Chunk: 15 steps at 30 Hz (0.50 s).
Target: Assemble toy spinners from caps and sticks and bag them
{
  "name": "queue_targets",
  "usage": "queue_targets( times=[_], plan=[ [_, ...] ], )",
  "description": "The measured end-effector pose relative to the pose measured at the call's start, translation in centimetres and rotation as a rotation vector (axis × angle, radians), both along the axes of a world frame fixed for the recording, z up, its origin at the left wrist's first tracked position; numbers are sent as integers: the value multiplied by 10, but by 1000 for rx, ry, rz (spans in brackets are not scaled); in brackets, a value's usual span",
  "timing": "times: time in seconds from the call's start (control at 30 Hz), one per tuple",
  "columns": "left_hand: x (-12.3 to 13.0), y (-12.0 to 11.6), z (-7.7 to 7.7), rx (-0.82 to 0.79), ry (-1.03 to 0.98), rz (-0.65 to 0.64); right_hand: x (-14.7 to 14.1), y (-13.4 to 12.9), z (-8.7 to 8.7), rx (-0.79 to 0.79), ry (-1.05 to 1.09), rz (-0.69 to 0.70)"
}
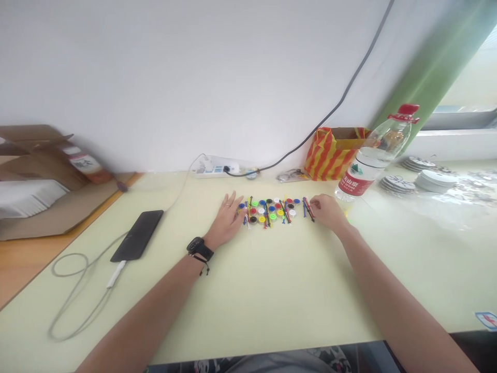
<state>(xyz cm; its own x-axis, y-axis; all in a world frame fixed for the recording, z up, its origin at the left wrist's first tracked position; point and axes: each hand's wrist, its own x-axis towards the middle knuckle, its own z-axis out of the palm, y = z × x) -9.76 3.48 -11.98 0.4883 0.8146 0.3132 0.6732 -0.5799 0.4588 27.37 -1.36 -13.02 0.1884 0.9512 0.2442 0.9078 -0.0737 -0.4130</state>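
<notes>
On the pale table, small round discs (261, 219) in blue, green, red, black, white and yellow sit in rows. Thin coloured arrow-shaped plastic sticks (287, 212) lie lengthwise between them. At the left end of the rows my left hand (227, 220) rests on the table, fingers spread, fingertips beside the leftmost discs. My right hand (326, 209) is at the right end with its fingers pinched together on a small group of arrow sticks (308, 209) in blue, red and black. Its fingertips partly cover these sticks, so exactly which one is gripped is hard to see.
A black phone (137, 235) with a charging cable lies at left, near a cardboard box (34, 140). A power strip (217, 168) runs along the wall. A striped bag (330, 155), water bottle (373, 155) and stacked white discs (435, 180) stand at right.
</notes>
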Motion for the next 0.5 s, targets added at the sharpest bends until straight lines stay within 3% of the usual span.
queue_targets(
  times=[0.37,0.5],
  plan=[
    [0,-2,2,-15,10,12,-3,-3,2,143,-1,-93],
    [0,-2,2,-14,10,12,-8,0,6,260,124,20]
  ],
)
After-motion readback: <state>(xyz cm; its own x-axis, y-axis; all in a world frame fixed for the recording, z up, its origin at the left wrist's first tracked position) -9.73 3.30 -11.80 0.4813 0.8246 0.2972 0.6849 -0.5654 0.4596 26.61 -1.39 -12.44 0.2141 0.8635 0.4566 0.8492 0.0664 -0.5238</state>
